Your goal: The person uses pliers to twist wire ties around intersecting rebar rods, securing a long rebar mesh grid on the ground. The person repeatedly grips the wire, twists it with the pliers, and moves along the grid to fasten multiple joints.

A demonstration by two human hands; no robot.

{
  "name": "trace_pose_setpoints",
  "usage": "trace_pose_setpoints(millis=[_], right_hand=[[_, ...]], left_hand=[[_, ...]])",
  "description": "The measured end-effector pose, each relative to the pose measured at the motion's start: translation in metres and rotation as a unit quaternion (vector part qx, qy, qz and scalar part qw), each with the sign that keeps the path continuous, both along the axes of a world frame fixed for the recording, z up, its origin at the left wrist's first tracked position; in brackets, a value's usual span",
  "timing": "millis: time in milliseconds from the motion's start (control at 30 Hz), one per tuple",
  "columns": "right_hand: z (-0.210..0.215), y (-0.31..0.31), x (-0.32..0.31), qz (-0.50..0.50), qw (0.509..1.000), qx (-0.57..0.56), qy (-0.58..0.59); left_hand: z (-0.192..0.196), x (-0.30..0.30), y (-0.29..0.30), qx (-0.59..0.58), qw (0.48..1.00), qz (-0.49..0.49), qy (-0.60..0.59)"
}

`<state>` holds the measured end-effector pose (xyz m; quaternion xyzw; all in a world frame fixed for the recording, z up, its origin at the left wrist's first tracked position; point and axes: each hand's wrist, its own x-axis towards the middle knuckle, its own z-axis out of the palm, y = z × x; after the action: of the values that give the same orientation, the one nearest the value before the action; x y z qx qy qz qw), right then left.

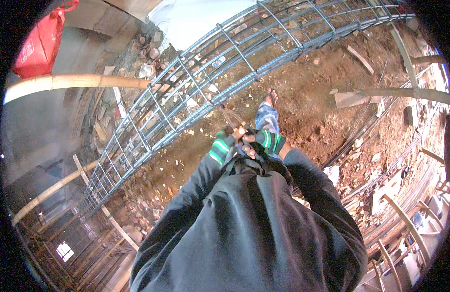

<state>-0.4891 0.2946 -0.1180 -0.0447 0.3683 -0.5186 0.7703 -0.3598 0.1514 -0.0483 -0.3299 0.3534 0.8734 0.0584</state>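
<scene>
Close to my waist, my left hand (238, 133) is closed around a rusty brown pair of pincers (229, 117), whose far end reaches toward the near edge of a steel rebar cage (256, 75). Right beside it, touching or nearly so, my right hand (250, 139) has its fingers curled; what they hold is hidden against dark cloth. Green, white and black striped cuffs circle both wrists. The long cage of bars and square ties runs diagonally in front of me, from lower left to upper right.
A bamboo pole (79, 81) and a lower pole (50, 197) meet the cage from the left. A red bag (42, 41) hangs at upper left. Wooden planks (390, 95) and long loose bars (366, 129) lie right. Broken stone (102, 129) litters the dirt beyond the cage.
</scene>
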Motion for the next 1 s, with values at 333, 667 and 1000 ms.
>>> trace_pose_setpoints(millis=[333,667,1000], right_hand=[[0.052,0.025,0.021,-0.023,0.739,0.044,0.671],[-0.018,0.026,0.063,0.111,0.583,-0.004,0.805],[0.003,0.007,0.052,0.058,0.882,0.013,0.468]], left_hand=[[-0.1,-0.049,0.022,-0.005,0.98,0.124,-0.154],[-0.073,-0.064,0.035,-0.044,0.935,0.248,-0.252],[-0.066,-0.015,-0.008,-0.043,0.997,-0.003,-0.056]])
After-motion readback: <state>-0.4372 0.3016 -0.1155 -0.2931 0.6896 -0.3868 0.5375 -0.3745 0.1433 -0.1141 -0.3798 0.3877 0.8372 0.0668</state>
